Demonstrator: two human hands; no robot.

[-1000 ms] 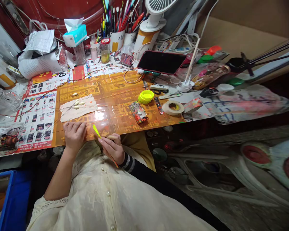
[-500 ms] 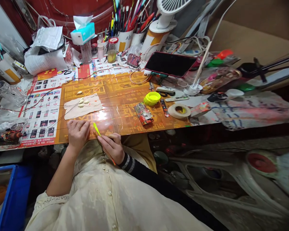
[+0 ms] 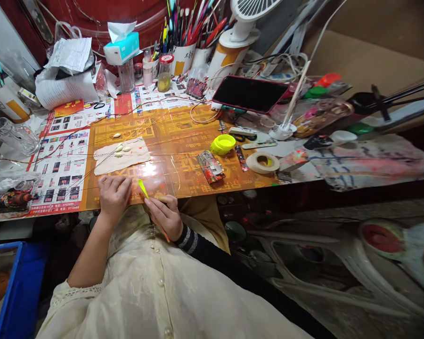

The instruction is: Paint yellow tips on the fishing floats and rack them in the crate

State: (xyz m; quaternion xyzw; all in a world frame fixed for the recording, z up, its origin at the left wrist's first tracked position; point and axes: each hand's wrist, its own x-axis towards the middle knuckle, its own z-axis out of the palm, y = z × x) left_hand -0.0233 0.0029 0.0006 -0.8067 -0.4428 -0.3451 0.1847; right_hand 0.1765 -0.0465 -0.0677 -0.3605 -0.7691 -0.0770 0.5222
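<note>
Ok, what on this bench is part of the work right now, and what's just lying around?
Part of the work:
the right hand pinching a thin orange stick with a neon-yellow tip; the left hand, flat on the glossy orange mat; thin wires; pale bud shapes on a cloth scrap.

Lying about:
masking tape roll; yellow-green lid; tissue box; dark-screened phone.
</note>
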